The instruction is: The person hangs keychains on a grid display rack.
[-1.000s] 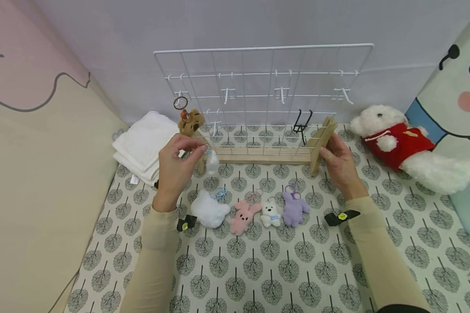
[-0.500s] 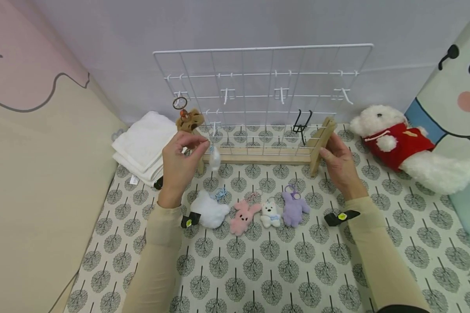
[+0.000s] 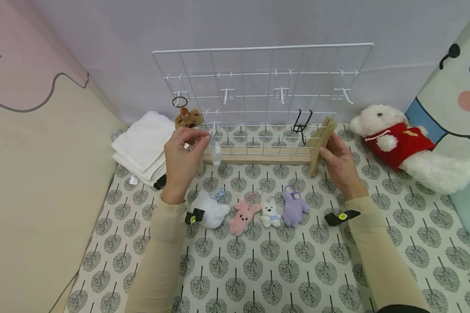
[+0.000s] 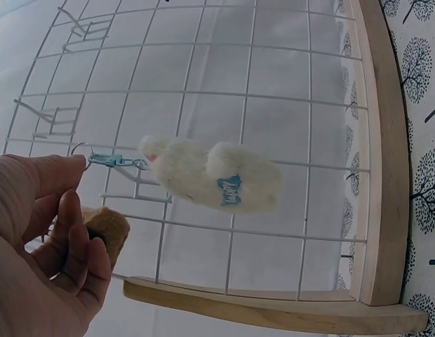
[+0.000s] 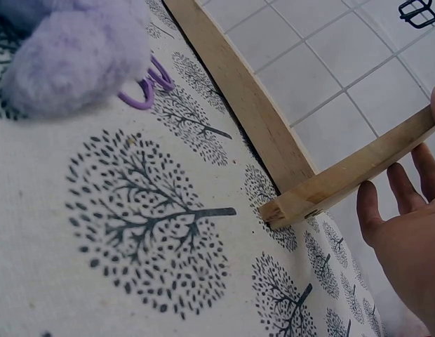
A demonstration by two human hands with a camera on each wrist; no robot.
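Note:
My left hand (image 3: 181,161) pinches the ring (image 4: 82,149) of a small white plush keychain (image 4: 214,177) between thumb and forefinger. The plush has a blue clasp (image 4: 111,160) and a blue patch; in the head view it dangles in front of the lower left of the white wire grid rack (image 3: 258,95). Close to its clasp is a lower white hook (image 4: 144,193). A brown plush keychain (image 3: 189,118) hangs by its ring just behind that hand. At the rack's right end, my right hand (image 3: 340,164) grips the wooden side support (image 5: 365,165).
A row of plush keychains lies before the rack: white (image 3: 209,209), pink (image 3: 243,216), small white dog (image 3: 270,215) and purple (image 3: 293,208). Folded white cloths (image 3: 145,143) are left; a large plush in red (image 3: 399,145) lies right. A black hook (image 3: 302,126) sits on the grid.
My left hand has moved slightly right and up toward the lower left hook, carrying the dangling white plush keychain. My right hand has stayed on the wooden support.

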